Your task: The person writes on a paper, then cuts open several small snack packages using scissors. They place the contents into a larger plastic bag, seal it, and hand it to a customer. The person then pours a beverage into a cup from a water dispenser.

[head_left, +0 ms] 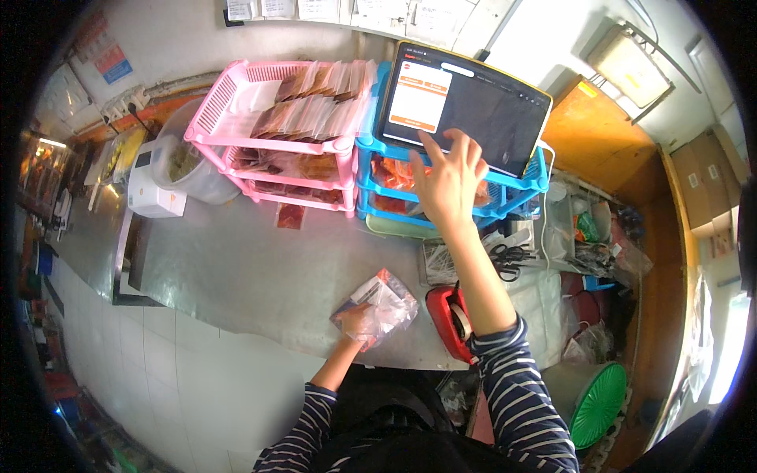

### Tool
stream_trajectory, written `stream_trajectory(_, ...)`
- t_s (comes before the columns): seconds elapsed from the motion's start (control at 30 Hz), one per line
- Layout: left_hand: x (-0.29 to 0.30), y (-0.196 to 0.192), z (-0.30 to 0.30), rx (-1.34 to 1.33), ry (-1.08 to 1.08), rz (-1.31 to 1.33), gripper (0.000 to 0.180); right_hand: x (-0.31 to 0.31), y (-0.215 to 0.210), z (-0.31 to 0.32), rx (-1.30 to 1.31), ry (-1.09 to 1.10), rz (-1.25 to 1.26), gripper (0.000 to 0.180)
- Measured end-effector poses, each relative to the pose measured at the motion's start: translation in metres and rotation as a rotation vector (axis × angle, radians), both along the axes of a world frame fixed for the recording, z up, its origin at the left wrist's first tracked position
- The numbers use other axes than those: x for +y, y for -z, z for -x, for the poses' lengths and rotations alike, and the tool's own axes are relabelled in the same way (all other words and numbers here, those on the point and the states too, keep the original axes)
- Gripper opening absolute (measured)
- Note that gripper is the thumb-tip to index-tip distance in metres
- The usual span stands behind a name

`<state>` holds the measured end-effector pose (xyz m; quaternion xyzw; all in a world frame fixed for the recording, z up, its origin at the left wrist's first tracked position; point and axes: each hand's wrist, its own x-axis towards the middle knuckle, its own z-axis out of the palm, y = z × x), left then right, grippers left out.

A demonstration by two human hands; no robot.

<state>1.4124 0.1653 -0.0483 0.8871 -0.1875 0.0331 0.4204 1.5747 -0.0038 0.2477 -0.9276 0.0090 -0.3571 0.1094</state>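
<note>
My right hand (449, 185) is raised over a tablet (501, 106) with a dark screen and a lit white-and-orange panel. Its fingers are spread and bent, and the index fingertip is at the lower part of the screen; whether it touches the glass I cannot tell. Low over the metal table (236, 268), near its front edge, my left hand (359, 323) is closed on a clear plastic bag (396, 309). Orange and bluish printed contents show through the bag, and its folds partly cover my fingers.
A pink tiered rack (272, 144) of flat packets stands left of a blue rack (371, 185) behind the table. A red tape dispenser (445, 319) and black scissors (511, 256) lie by my right forearm. At far left is a white machine (154, 189); a green-lidded bin (599, 406) stands lower right.
</note>
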Motion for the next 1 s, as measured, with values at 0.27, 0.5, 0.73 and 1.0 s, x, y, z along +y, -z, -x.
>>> stream_trajectory(0.27, 0.008, -0.010, 0.001, -0.180, 0.141, 0.043, 0.008, 0.005, -0.006, 0.004, -0.022, -0.084, -0.082, 0.028)
stream_trajectory(0.5, 0.017, -0.002, 0.013, -0.093, 0.212, -0.158, 0.010, -0.105, 0.196, 0.035, 1.071, -0.156, 0.243, 0.017)
stream_trajectory(0.73, 0.039, 0.002, 0.020, -0.014, 0.296, -0.035, 0.019, -0.133, 0.297, 0.036, 1.019, -0.306, 0.527, 0.017)
stream_trajectory(1.0, 0.028, -0.024, 0.015, 0.147, 0.221, -0.389, 0.039, -0.112, 0.236, 0.048, 0.935, -0.300, 0.636, 0.013)
